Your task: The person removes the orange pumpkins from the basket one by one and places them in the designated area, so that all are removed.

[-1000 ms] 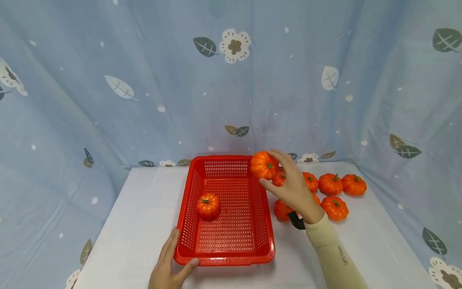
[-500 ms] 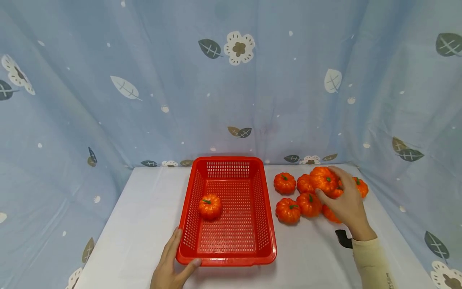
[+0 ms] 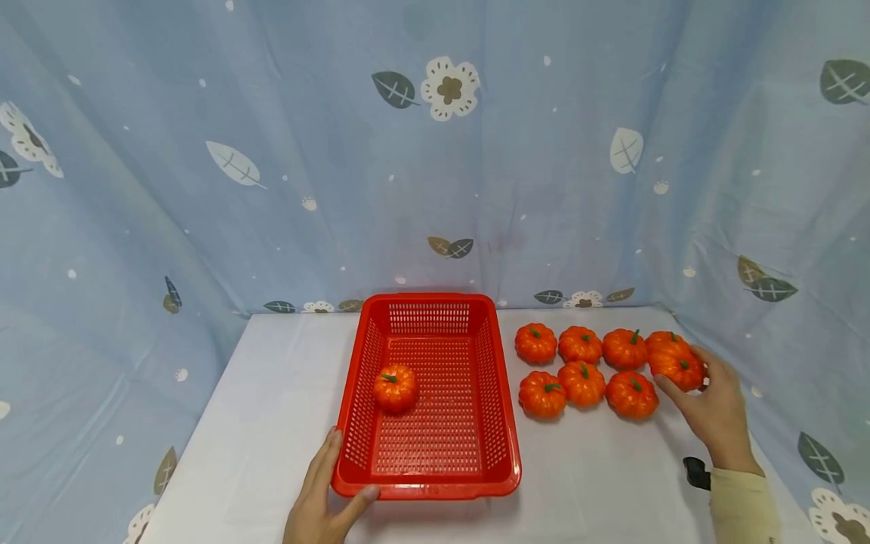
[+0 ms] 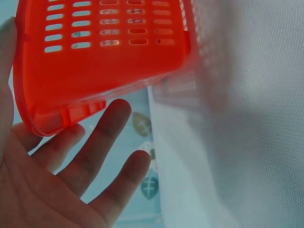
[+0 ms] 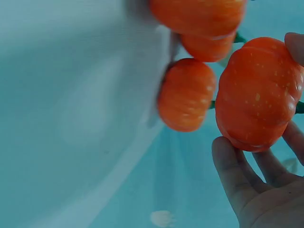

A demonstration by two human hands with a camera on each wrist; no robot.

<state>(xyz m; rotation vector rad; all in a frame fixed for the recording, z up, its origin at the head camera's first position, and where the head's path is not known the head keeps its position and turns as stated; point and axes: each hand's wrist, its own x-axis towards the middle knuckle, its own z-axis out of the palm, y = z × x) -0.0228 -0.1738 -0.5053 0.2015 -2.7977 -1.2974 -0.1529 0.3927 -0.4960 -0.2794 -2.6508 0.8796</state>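
Observation:
My right hand (image 3: 719,404) grips a small orange pumpkin (image 3: 685,370) with a green stem, at the table's far right. In the right wrist view this pumpkin (image 5: 256,95) sits between the thumb and the fingers, off the table. It overlaps the back row's last pumpkin (image 3: 662,344) in the head view. My left hand (image 3: 316,495) rests on the near left corner of a red perforated basket (image 3: 424,489). Its thumb lies at the front rim and its fairly straight fingers (image 4: 102,142) along the outside. One pumpkin (image 3: 396,389) sits inside the basket, left of its middle.
Right of the basket, several pumpkins stand in two rows; one pumpkin (image 3: 541,395) is nearest the basket's wall in the front row. The white table (image 3: 272,393) is backed by a blue curtain (image 3: 326,151) with leaves and flowers, which also hangs along both sides.
My right hand has carried its pumpkin from beside the basket's far right corner across to the right end of the rows. The left hand and the basket have stayed in place.

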